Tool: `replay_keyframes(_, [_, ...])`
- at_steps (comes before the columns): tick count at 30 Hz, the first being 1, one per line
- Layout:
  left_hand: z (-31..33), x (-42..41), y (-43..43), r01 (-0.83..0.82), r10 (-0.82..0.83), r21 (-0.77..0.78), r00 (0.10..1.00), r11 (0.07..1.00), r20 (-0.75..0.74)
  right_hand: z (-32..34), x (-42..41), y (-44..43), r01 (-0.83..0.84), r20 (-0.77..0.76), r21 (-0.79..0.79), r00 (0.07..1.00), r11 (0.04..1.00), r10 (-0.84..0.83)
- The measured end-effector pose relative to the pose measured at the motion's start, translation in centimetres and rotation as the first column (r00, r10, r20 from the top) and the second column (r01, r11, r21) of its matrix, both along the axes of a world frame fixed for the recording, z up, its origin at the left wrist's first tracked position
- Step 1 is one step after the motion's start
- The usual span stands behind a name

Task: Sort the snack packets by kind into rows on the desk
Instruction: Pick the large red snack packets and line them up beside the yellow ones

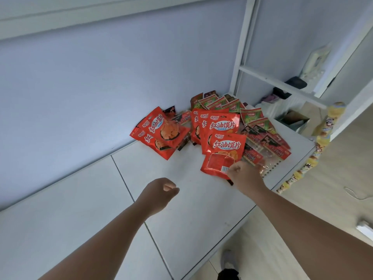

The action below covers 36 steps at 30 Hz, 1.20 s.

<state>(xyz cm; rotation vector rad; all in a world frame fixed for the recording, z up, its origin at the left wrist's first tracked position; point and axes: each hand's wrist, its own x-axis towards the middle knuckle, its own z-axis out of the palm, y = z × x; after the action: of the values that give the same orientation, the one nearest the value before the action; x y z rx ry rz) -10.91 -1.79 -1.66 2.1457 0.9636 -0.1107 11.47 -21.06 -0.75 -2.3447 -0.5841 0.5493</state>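
A heap of snack packets lies at the far right of the white desk (181, 199). Several large red packets (224, 138) overlap in a row, and more of the same red kind (161, 134) sit in a pile to the left. Green packets (220, 104) lie behind them, and dark red-and-black packets (268, 142) to the right. My right hand (245, 174) grips the near edge of a red packet turned back side up (216, 164). My left hand (161, 193) hovers over bare desk with fingers curled, holding nothing.
A white wall runs behind the desk. A white shelf frame (272, 81) with dark items stands at the right. A strip of yellow packets (321, 138) hangs past the desk's right edge. Pale floor and a shoe (228, 259) show below.
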Motion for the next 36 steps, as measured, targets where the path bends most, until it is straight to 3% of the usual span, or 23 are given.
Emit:
replay_keyframes(6, [0.3,9.6,-1.8,-0.099,0.100,-0.045,0.995,0.994,0.026,-0.3,9.1,0.5,0.127,0.039,0.111,0.990,0.986,-0.132])
replay_keyframes(13, [-0.9,19.2,-4.3,-0.283,0.281,-0.048,0.959,0.958,-0.043,0.0,17.4,3.3,0.022,-0.009,0.108,1.000,0.994,-0.021])
replay_keyframes(19, [-2.6,21.3,-4.7,-0.273,0.281,0.066,0.941,0.960,-0.190,0.0,19.6,7.0,-0.012,-0.154,0.078,0.988,0.997,0.024])
replay_keyframes(22, [-2.7,21.9,-3.9,-0.296,0.285,-0.021,0.934,0.955,-0.215,-0.4,19.7,8.2,0.011,-0.269,0.026,0.963,1.000,-0.004])
replay_keyframes(28, [-2.4,21.9,-2.7,-0.325,0.286,-0.210,0.938,0.922,-0.195,-0.1,19.8,9.6,-0.033,-0.350,-0.028,0.937,0.999,0.021])
replay_keyframes(36, [-1.3,20.3,-2.1,-0.254,0.244,-0.336,0.967,0.907,-0.071,0.2,19.9,10.2,-0.140,-0.410,0.085,0.897,0.986,0.163])
